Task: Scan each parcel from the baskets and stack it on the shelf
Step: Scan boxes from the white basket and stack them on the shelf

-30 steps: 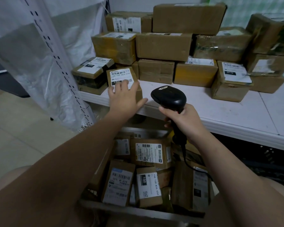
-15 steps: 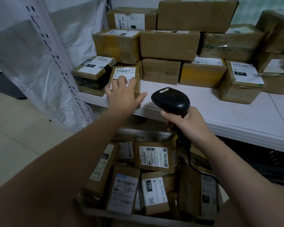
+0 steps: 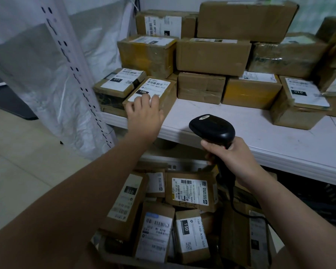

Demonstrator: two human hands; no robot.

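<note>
A small brown parcel (image 3: 155, 88) with a white "15H" label lies on the white shelf (image 3: 260, 131), beside a "010" parcel (image 3: 120, 82). My left hand (image 3: 144, 115) rests on its near edge with straight fingers touching the label. My right hand (image 3: 231, 158) grips the handle of a black barcode scanner (image 3: 211, 129) held above the basket, in front of the shelf edge. Below, the basket (image 3: 113, 255) holds several labelled parcels (image 3: 190, 191).
Several larger cardboard boxes (image 3: 211, 55) are stacked along the back of the shelf. A perforated white shelf post (image 3: 74, 70) with plastic sheeting stands at the left. The scanner cable (image 3: 239, 208) hangs down over the basket. Pale tiled floor (image 3: 17, 171) lies to the left.
My left hand has pushed the "15H" parcel further back onto the shelf, next to the "010" parcel. The scanner hand has stayed about where it was.
</note>
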